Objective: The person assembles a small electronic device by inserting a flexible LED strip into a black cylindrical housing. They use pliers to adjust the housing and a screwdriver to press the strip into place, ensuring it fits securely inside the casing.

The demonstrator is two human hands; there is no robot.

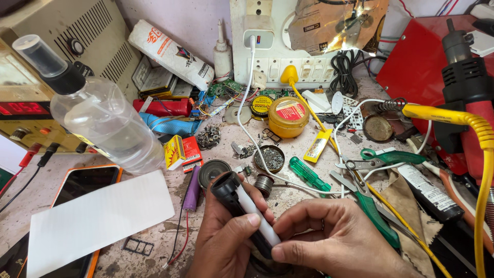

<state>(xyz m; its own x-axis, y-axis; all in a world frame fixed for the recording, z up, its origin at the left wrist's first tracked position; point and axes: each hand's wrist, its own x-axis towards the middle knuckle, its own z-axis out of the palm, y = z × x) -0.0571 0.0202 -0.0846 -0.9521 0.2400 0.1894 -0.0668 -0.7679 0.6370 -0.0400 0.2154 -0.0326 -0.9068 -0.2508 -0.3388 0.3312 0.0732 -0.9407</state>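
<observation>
Far up and left of your grip stands the beige bench power supply (62,46), with the clear spray bottle (103,118) leaning in front of it, both kept back from where your hands meet. Left of the grip a white card (98,219) lies over an orange-cased phone (85,183), probably parked there to leave room at the near edge. To the right, green-handled pliers (373,198) and a green screwdriver (309,175) lie within easy reach, and a yellow tin of paste (289,116) sits farther up. Your left hand (226,239) is wrapped around a black pen-shaped tool (242,208), thumb pressed on its white barrel, so the black head points up and away from you. Your right hand (334,239) closes in from the right, thumb and forefinger pinching the lower end of the white barrel, seemingly to steady or twist it. The tool sits between both hands, tilted up to the left.
</observation>
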